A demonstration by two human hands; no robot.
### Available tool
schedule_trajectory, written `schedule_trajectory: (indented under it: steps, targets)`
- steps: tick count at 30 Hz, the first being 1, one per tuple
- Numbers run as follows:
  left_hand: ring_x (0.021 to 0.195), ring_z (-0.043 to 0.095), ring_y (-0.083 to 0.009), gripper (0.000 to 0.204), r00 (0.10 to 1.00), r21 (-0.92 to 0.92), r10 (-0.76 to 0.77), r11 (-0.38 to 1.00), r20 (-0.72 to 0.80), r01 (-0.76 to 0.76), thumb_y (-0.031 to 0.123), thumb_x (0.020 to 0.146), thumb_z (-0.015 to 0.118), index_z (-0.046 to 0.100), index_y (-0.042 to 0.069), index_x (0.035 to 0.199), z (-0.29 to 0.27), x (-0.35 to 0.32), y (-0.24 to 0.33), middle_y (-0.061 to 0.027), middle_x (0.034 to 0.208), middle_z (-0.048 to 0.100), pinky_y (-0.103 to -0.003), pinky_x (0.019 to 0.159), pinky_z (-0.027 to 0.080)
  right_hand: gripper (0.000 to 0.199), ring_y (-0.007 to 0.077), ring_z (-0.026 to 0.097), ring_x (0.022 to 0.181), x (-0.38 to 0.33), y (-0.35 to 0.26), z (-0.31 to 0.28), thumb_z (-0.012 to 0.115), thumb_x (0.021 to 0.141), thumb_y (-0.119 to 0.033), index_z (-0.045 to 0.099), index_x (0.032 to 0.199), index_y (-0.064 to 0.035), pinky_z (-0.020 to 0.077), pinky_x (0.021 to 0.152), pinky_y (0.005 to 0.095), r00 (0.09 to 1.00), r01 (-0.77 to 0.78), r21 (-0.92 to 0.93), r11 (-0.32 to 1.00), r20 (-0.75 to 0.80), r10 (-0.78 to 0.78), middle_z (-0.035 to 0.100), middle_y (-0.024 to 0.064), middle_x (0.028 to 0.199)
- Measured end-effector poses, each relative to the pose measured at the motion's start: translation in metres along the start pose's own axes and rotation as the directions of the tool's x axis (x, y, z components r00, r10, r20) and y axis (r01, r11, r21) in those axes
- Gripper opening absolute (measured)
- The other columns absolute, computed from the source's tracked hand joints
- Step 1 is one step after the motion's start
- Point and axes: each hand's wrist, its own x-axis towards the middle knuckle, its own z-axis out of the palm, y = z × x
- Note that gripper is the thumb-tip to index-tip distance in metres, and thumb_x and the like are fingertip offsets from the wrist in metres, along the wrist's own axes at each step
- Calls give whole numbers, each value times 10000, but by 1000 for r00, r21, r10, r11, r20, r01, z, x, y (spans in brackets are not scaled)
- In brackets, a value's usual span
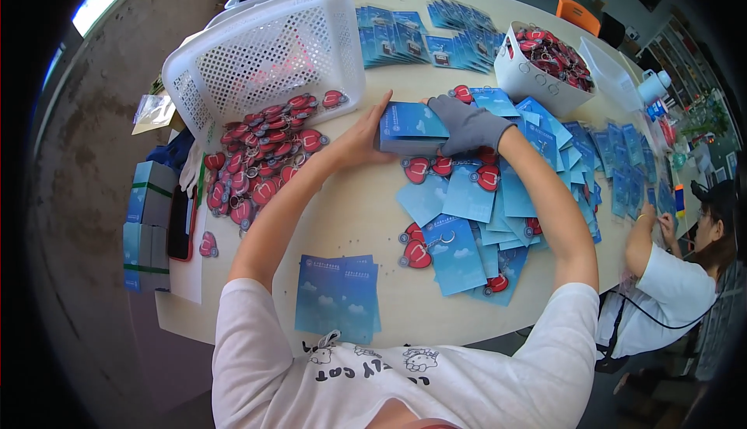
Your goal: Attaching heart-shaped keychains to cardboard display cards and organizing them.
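Note:
Both my hands press in on a thick stack of blue cards [412, 121] from opposite sides, near the middle of the table. My bare left hand [359, 139] grips its left side, thumb and fingers along the edges. My right hand [471, 124], in a grey glove, closes on its right side. Right of the stack lies a spread heap of blue cards [469, 194] with red heart-shaped keychains [416, 254] among them. A pile of red keychains [264, 156] lies left of my left forearm. A few flat blue cards [334, 293] lie close to my body.
A white perforated basket [338, 32] lies tipped at the far left. A white bin [537, 79] of keychains and packed blue cards [393, 36] stand at the back. Banded card blocks [148, 195] and a phone [182, 223] sit at the left edge. A co-worker [661, 273] sits at right.

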Motion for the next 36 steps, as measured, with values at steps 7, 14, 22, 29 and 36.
schedule_trajectory:
  steps: [7, 14, 22, 29, 36]
  targets:
    - [1360, 348, -381, 1207, 1000, 41, 8, 999, -30, -7, 244, 666, 837, 16, 57, 1531, -19, -21, -5, -280, 1460, 315, -390, 1126, 292, 969, 334, 471, 1218, 18, -17, 12, 783, 655, -311, 289, 1442, -36, 411, 1028, 377, 998, 42, -15, 999, -56, -43, 471, 202, 1260]
    - [1369, 337, -371, 1178, 993, 123, -81, 988, -85, 91, 229, 666, 831, 45, 49, 1525, -42, -53, -14, -267, 1474, 298, -389, 1126, 297, 943, 335, 463, 1219, 55, -42, 10, 782, 658, -298, 303, 1436, -67, 405, 1031, 382, 996, 94, -8, 996, -4, -94, 462, 191, 1264]
    - [1390, 293, -362, 1194, 995, 98, -25, 995, -101, 35, 221, 654, 849, 53, 51, 1528, -48, -49, -16, -232, 1507, 263, -403, 1149, 256, 1077, 356, 417, 1269, 47, -36, -2, 828, 652, -349, 219, 1488, -48, 363, 1071, 357, 980, 173, -92, 981, -87, -181, 430, 205, 1334]
    - [1360, 312, -396, 1187, 954, 357, 139, 933, -265, -37, 189, 564, 888, 190, 105, 1521, -59, -81, 32, -199, 1473, 311, -456, 1125, 293, 998, 409, 252, 1382, -111, -125, 41, 716, 701, -572, 308, 1482, -103, 121, 1118, 613, 910, 114, -326, 939, -346, -230, 365, 174, 1452]
    - [1428, 147, -449, 1036, 956, 365, 188, 894, 225, -261, 552, 692, 763, 258, 172, 1514, 21, -118, 109, -215, 1532, 212, -548, 1137, 210, 915, 398, 157, 1435, -226, -145, 130, 633, 712, -673, 388, 1453, -197, 65, 1092, 675, 877, -265, -151, 952, -447, 174, 250, 150, 1522]
